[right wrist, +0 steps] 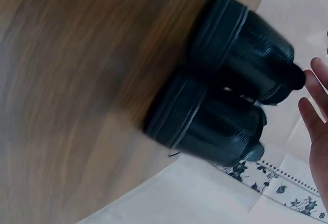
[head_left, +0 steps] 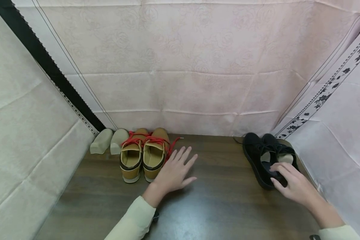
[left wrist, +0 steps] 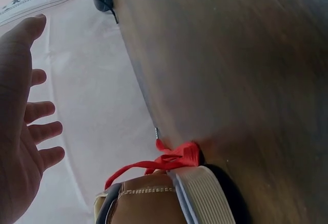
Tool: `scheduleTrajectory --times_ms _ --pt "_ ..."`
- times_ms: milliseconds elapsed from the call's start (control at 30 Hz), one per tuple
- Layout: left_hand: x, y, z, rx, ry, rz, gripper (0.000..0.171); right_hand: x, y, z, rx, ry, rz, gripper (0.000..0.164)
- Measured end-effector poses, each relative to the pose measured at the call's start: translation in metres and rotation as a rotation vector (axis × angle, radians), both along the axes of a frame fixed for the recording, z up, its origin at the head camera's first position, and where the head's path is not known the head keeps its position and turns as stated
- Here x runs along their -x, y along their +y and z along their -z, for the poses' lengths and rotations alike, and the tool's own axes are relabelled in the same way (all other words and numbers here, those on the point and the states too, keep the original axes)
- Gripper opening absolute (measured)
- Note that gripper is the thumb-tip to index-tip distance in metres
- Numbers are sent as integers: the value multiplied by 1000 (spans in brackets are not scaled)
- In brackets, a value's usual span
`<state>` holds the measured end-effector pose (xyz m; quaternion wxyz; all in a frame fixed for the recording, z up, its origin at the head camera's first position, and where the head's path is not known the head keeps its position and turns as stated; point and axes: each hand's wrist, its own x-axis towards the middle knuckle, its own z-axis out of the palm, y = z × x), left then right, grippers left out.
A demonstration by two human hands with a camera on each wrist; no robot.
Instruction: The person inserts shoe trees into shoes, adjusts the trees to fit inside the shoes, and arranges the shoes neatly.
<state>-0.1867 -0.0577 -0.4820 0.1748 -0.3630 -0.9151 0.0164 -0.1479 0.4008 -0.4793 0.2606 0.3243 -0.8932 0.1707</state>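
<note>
Pair of black lace-up shoes [head_left: 252, 156]: right end of brown wood-grain surface [head_left: 216, 193]. Right hand [head_left: 295, 183] at heels, thumb and fingers parted; contact unclear. Left hand [head_left: 174, 171] spread wide, holding nothing, beside tan red-laced shoes [head_left: 152, 156].

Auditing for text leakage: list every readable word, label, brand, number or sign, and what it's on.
None readable in any view.
Tan shoes: no legible lettering.
Black shoes: none legible.
Pale rounded pieces: none visible.
Patterned border: flowers and dots, no text.
Any tiny print would be too small or blurred to read.
</note>
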Motion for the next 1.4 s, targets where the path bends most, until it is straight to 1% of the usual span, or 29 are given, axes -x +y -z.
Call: scheduleTrajectory --times_ms 33,167,300,467,567,700,800,900,1067,1267,1400 --pt "-1 -1 -1 -1 1 0 81 0 -3 0 3 2 -2 37" --pt "-4 -6 -4 -3 2 -3 80 -3 -12 -3 -1 -17 19 28" --pt "-5 -13 -7 9 -6 -21 80 -3 -22 -6 0 -34 30 32" --pt "-7 -22 -10 -21 -9 -24 79 -1 -34 -7 8 -27 17 32" --pt "-8 -27 -12 -38 -7 -25 79 -1 -42 -7 12 -42 10 34" --pt "-10 -35 -13 -34 -10 -46 80 -1 -54 -6 25 -69 3 35" --pt "-12 -41 -14 -28 -12 -61 80 0 -64 -5 30 -61 -2 43" --pt "-13 -48 -14 -35 -5 -65 79 2 -74 -3 33 -31 -22 51" --pt "-16 -59 -12 -42 -2 -70 79 6 -85 -1 69 13 -91 34" --pt "-18 -72 -8 -38 20 -83 77 10 -97 3 107 25 -139 34" --pt "-19 -80 -4 -35 38 -85 74 13 -105 6 105 23 -135 33"
